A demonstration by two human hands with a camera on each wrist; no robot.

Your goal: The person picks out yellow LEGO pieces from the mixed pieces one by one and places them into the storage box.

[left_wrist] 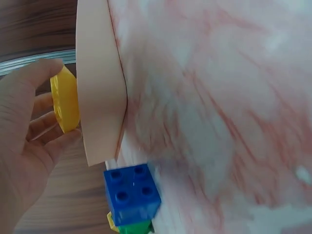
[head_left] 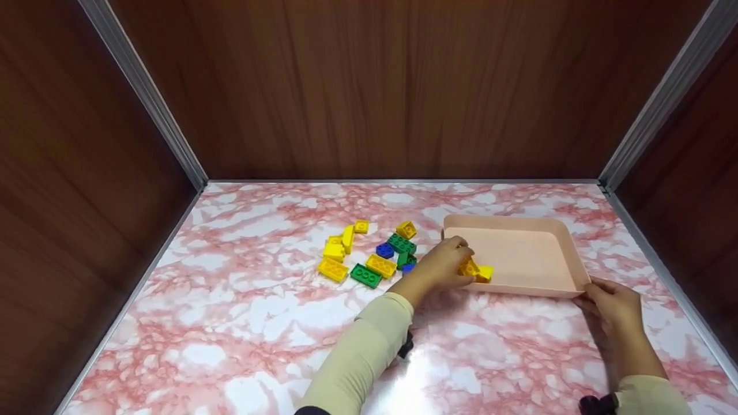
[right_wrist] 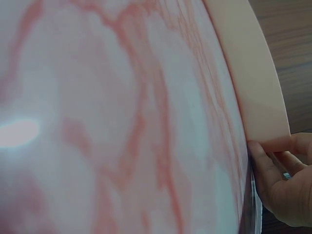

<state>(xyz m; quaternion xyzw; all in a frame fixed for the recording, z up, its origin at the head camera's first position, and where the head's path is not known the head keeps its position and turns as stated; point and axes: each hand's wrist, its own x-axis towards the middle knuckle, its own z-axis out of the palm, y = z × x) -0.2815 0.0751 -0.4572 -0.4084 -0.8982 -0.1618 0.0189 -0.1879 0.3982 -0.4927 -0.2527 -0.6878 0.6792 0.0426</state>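
With left hand (head_left: 445, 266) fingers curled, pinches yellow block (left_wrist: 66, 100) at near left corner of tray (head_left: 530, 256); with right hand (head_left: 616, 304), grips near right corner, probably for steadiness. Off left edge: loose blocks (head_left: 381, 266), handily close.

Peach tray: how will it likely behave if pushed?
The peach tray would probably slide rather than tip, being wide and shallow. It's likely light for its size, since it looks thin-walled. It may skid easily on the table, whose surface shows a bright glare and looks smooth.
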